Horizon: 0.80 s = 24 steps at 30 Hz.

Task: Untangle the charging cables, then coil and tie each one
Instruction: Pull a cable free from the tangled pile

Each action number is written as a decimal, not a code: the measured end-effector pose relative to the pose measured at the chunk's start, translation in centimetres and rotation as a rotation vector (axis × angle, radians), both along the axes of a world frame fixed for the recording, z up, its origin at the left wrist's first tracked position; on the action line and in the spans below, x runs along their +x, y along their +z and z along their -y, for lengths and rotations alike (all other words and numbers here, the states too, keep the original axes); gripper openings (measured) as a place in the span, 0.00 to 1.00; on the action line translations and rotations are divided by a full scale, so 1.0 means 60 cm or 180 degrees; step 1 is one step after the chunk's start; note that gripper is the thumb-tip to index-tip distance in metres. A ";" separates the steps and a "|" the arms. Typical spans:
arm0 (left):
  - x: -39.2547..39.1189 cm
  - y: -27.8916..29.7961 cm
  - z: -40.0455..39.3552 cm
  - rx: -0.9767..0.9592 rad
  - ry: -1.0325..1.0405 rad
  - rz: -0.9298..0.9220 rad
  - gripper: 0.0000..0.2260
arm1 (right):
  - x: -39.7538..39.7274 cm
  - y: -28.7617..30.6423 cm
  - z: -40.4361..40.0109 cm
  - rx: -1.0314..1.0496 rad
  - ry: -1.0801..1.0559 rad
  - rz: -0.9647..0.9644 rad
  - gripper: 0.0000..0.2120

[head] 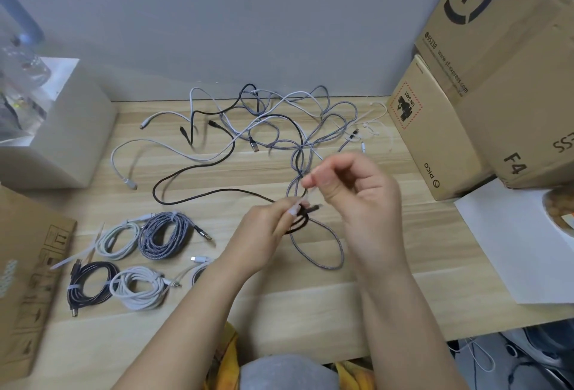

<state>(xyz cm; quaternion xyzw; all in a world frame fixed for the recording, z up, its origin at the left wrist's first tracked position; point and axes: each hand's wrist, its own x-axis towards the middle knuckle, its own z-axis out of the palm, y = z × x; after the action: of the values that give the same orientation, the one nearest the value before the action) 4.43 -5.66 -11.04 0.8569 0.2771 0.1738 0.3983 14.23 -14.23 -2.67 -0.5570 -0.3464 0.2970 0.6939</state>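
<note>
The table (388, 253) is pale wood-grain laminate, smooth and matt. The grey coiled cable (164, 234) has a woven braided sheath with a shiny metal plug; the white coiled cable (139, 291) looks like smooth plastic. The cardboard boxes (497, 47) are matt brown, and the paper sheet (509, 240) is plain matt white.

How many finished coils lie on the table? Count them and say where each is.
5, all front-left: pale green-white coil, grey braided coil, black coil, white coil, and one partly hidden behind the left forearm.
</note>
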 end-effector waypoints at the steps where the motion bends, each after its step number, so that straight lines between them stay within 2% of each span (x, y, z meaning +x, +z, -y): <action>1: -0.002 -0.003 -0.004 -0.0053 0.0144 0.0023 0.09 | -0.005 0.005 0.002 0.0062 0.0134 -0.0104 0.09; 3: -0.005 -0.003 -0.016 0.0112 0.0265 -0.0030 0.15 | -0.007 0.004 0.003 -0.0037 0.0377 -0.0497 0.09; 5: -0.011 -0.004 -0.031 0.0536 0.0377 -0.0166 0.17 | 0.004 -0.002 0.002 -0.0499 0.0522 -0.0688 0.17; 6: -0.013 -0.004 -0.038 0.0819 0.0402 -0.0222 0.14 | 0.009 -0.005 0.004 -0.0849 0.0548 -0.0623 0.23; 7: -0.015 -0.001 -0.041 0.1106 0.0393 -0.0317 0.11 | 0.014 -0.008 0.005 -0.1214 0.0571 -0.0464 0.26; 9: -0.012 0.010 -0.041 0.1625 0.0342 -0.0532 0.08 | 0.018 -0.023 0.003 -0.1880 0.0636 0.0079 0.26; 12: -0.010 0.013 -0.040 0.1861 0.0142 -0.0388 0.13 | 0.014 -0.055 -0.002 -0.2477 0.0754 0.0798 0.27; 14: -0.012 0.015 -0.040 0.1863 0.0088 -0.0353 0.15 | 0.017 -0.063 -0.003 -0.2460 0.0824 0.0546 0.25; 16: -0.015 0.018 -0.036 0.1901 0.0046 -0.0390 0.16 | 0.020 -0.068 -0.003 -0.2240 0.1021 -0.0082 0.16; 17: -0.015 0.021 -0.036 0.1815 0.0003 -0.0358 0.16 | 0.020 -0.070 -0.004 -0.2176 0.1139 -0.0262 0.12; 19: -0.012 0.024 -0.033 0.1444 -0.0043 -0.0236 0.17 | 0.015 -0.081 -0.003 -0.2045 0.1188 -0.0471 0.11; 24: -0.003 0.031 -0.015 -0.0268 0.0141 0.0111 0.14 | 0.003 -0.091 -0.010 -0.1706 0.0769 -0.1277 0.12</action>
<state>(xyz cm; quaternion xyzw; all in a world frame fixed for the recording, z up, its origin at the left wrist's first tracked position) 4.26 -4.74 -9.15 0.8299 0.2961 0.1857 0.4349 14.43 -13.62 -8.14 -0.6049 -0.1763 0.5607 0.5372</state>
